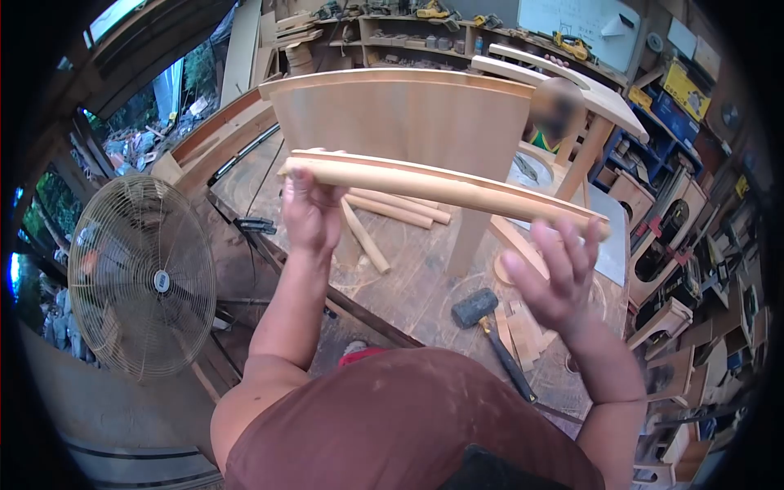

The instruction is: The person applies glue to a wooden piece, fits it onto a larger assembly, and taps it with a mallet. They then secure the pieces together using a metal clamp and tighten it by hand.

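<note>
My left hand (311, 214) is closed around the left end of a long, rounded wooden rail (433, 190), held up across my chest above the workbench. The rail slopes down to the right, with a thin strip along its far edge. Close by its right end is my right hand (559, 282), slightly blurred, with fingers spread and palm toward the rail. Below lie several round wooden legs (396, 208) and a black-headed rubber mallet (476, 308). Behind the rail stands a wide wooden panel (400, 114) with a curved top edge.
A large caged floor fan (147, 278) stands to my left. Small wood offcuts (527, 335) lie beside the mallet. Across the bench (408, 253), a person (555, 114) is partly hidden behind a wooden frame (596, 147). Shelves of tools line the back and right.
</note>
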The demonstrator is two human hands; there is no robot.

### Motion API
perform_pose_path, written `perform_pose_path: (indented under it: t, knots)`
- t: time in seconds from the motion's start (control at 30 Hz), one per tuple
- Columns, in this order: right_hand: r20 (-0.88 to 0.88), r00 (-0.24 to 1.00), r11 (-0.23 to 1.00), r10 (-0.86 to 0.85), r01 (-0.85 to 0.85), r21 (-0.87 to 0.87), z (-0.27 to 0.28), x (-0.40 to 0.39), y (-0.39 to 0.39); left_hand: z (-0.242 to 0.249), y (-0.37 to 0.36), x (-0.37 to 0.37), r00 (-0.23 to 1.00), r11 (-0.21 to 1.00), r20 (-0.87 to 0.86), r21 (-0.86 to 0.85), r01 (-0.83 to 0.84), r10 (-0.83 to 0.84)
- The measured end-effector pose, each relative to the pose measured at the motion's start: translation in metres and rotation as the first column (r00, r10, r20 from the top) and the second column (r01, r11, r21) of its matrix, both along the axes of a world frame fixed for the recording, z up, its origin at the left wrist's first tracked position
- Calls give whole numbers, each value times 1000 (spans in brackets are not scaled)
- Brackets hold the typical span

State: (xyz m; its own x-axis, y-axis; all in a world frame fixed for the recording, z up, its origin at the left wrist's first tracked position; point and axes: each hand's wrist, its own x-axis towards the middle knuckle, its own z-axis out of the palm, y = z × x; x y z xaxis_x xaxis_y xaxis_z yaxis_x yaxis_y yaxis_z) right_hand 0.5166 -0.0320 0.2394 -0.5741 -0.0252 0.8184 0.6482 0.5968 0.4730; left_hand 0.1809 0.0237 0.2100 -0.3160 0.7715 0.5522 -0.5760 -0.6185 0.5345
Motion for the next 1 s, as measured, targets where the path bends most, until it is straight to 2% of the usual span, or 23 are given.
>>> perform_pose_path:
  t: [0.03, 0.1, 0.2, 0.27, 0.33, 0.43, 0.47, 0.5, 0.53, 0.57, 0.6, 0.63, 0.67, 0.73, 0.77, 0.8, 0.87, 0.93, 1.0]
  knots:
    - [1, 1000, 1000, -5, 4, 11, 17, -8, 9, 6, 2, -1, 999, 998, 1, -34, 46, -46]
    - [77, 951, 948, -299, 287, 141, 47, -24, 27, 29, -1, 4, 998, 997, 31, -60, 51, -49]
    - [115, 948, 930, -297, 260, 259, 79, -38, 47, 51, 9, -13, 994, 991, 64, -95, 98, -92]
    - [144, 938, 902, -315, 249, 351, 103, -52, 52, 74, 15, -32, 980, 979, 13, -53, 197, -197]
    - [208, 924, 890, -320, 217, 402, 137, -78, 51, 92, 27, -61, 949, 954, -94, -51, 296, -299]
    - [206, 916, 868, -344, 228, 440, 168, -113, 66, 119, 42, -96, 930, 959, -236, -30, 283, -282]
    - [220, 911, 898, -349, 258, 357, 176, -121, 70, 126, 47, -109, 910, 959, -309, -27, 282, -276]
    - [209, 927, 937, -310, 262, 229, 183, -129, 76, 129, 54, -127, 863, 968, -469, 56, 243, -190]
    - [195, 942, 961, -274, 260, 95, 189, -135, 81, 131, 59, -148, 868, 966, -460, 68, 248, -190]
    - [200, 958, 968, -205, 228, -101, 193, -135, 89, 132, 64, -169, 779, 982, -627, 130, 135, -24]
    - [207, 955, 967, -211, 236, -100, 198, -135, 96, 132, 69, -185, 638, 977, -757, 209, 34, 140]
    - [211, 967, 917, -139, 206, -341, 202, -134, 104, 129, 76, -194, 661, 954, -699, 284, -94, 273]
    - [201, 977, 809, -68, 172, -563, 206, -133, 112, 124, 87, -205, 686, 917, -629, 368, -151, 365]
    - [206, 977, 769, -53, 172, -616, 208, -131, 131, 122, 100, -208, 732, 865, -493, 425, -268, 470]
    - [212, 976, 685, -45, 184, -705, 211, -133, 136, 121, 105, -207, 727, 859, -485, 420, -293, 485]
    - [217, 975, 594, -36, 196, -781, 214, -135, 141, 120, 113, -205, 719, 851, -489, 441, -285, 494]
    - [214, 977, 519, -19, 193, -833, 218, -141, 147, 119, 122, -200, 734, 876, -532, 449, -178, 422]
    - [175, 984, 418, 14, 153, -895, 217, -141, 155, 115, 130, -187, 709, 847, -537, 505, -166, 458]
    - [194, 981, 383, 24, 171, -908, 217, -145, 160, 107, 138, -178, 735, 874, -564, 478, -82, 377]
